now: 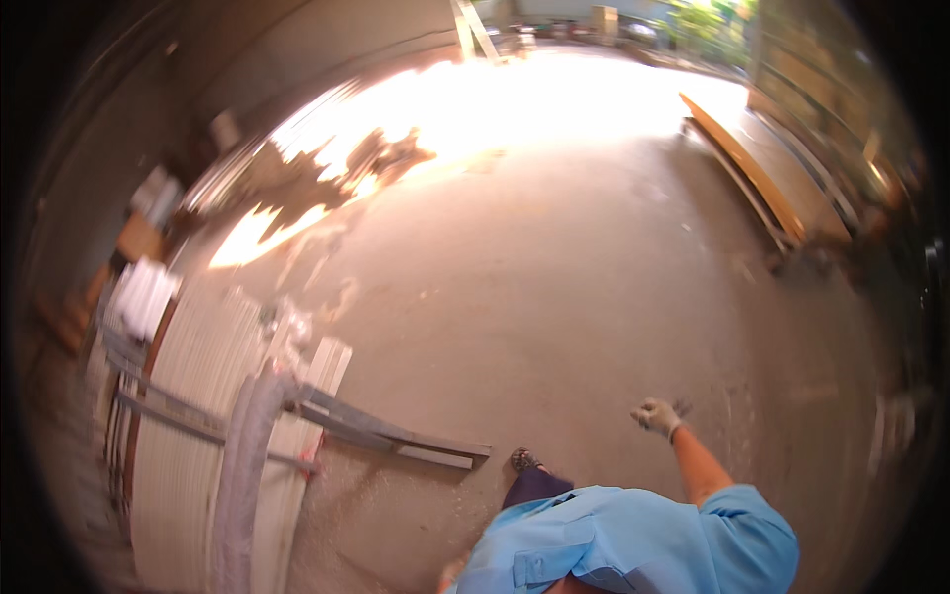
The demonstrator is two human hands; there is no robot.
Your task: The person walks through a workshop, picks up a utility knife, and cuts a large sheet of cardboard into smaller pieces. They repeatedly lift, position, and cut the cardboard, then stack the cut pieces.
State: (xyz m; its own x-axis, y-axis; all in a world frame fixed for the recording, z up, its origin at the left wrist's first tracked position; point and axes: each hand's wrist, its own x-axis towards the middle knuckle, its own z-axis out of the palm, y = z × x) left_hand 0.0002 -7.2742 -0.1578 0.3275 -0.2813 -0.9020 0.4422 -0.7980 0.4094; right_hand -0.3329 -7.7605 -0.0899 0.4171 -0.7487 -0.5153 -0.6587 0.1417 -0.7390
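My right hand [655,417], in a pale glove with darker patches, hangs out from my side above the concrete floor [554,327]. Its fingers are loosely bent and somewhat blurred, and I see nothing held in them. At the bottom edge, a blurred sliver of my left hand [452,571] shows beside the light blue shirt; its fingers are hidden. Nearest on that side is a grey metal frame [396,436] jutting toward my foot. A long roll wrapped in plastic [247,475] lies across the frame and a stack of pale long panels [193,396].
A low cart with an orange-brown board edge [742,163] stands at the far right. Boxes and white bundles [143,297] line the left wall. Glaring sunlight [564,94] floods the far opening, with a dark heap [381,158] near its left side. Plants [698,25] show outside.
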